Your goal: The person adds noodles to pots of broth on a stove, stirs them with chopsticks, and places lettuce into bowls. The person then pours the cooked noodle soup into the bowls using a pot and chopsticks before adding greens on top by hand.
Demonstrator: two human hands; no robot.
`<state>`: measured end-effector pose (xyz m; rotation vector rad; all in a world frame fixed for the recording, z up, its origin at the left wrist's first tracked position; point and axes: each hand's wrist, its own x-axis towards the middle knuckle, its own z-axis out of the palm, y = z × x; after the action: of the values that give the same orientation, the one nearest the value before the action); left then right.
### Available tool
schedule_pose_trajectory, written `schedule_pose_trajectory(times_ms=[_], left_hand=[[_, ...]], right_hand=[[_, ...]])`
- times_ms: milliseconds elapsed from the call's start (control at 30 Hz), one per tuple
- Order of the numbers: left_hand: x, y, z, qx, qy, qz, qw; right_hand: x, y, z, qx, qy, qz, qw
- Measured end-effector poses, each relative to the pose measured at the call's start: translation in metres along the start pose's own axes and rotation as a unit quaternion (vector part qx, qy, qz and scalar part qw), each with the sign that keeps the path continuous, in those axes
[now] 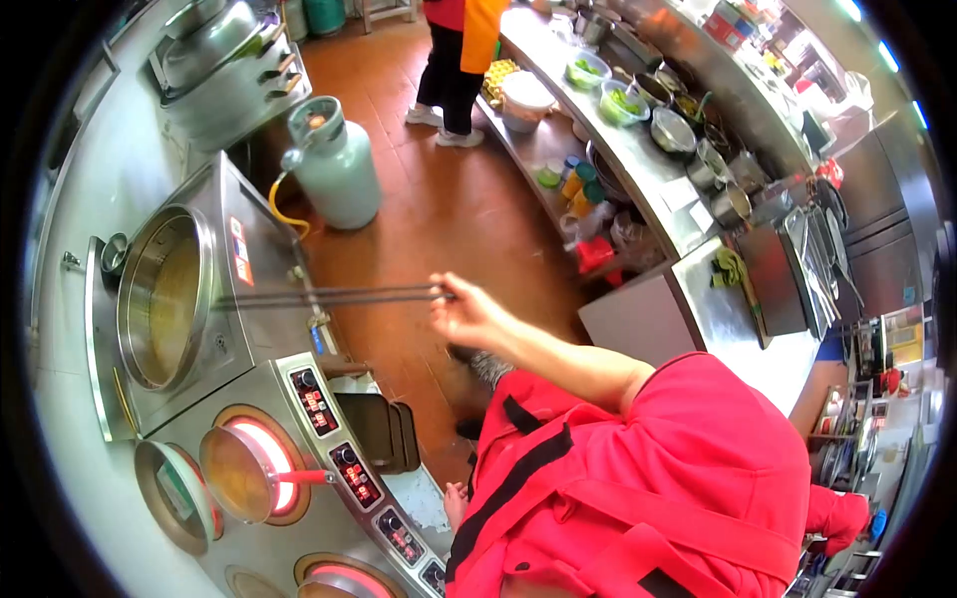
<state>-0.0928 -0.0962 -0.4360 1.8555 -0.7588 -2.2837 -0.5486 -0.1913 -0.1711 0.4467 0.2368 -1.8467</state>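
Note:
My right hand is closed on the end of a pair of long dark chopsticks. They point left, and their blurred tips appear at the near rim of a large round steel pot. Cloudy yellowish liquid fills part of that pot, which is set in a steel cooker unit. Lower down, my left hand shows only in part beside my red clothing, close to the cooktop's front edge. How its fingers are held is unclear, and I see nothing in it.
A red-handled pan sits on a glowing burner, beside a bowl. Control panels line the cooktop. A gas cylinder stands on the tiled floor. Another person stands near a counter with bowls and pans.

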Motion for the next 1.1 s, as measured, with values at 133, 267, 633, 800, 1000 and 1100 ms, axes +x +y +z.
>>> schedule_pose_trajectory(times_ms=[133, 267, 633, 800, 1000, 1100], left_hand=[[-0.027, 0.025, 0.043, 0.075, -0.043, -0.003, 0.996], [-0.028, 0.055, 0.102, 0.03, 0.041, -0.058, 0.997], [0.197, 0.034, 0.141, -0.212, 0.092, -0.053, 0.971], [0.34, 0.005, 0.043, -0.458, 0.113, 0.062, 0.879], [0.436, 0.047, 0.0, -0.582, 0.271, 0.068, 0.764], [0.471, 0.038, -0.03, -0.648, 0.142, 0.123, 0.738]], right_hand=[[-0.046, -0.054, -0.009, 0.026, 0.039, -0.098, 0.994], [-0.045, -0.122, -0.075, 0.008, 0.045, -0.128, 0.991], [0.035, -0.209, -0.281, 0.019, 0.148, -0.094, 0.984], [0.075, -0.198, -0.35, 0.031, 0.191, -0.083, 0.978], [0.097, -0.183, -0.414, -0.01, 0.195, -0.041, 0.98], [0.099, -0.171, -0.427, -0.031, 0.231, -0.033, 0.972]])
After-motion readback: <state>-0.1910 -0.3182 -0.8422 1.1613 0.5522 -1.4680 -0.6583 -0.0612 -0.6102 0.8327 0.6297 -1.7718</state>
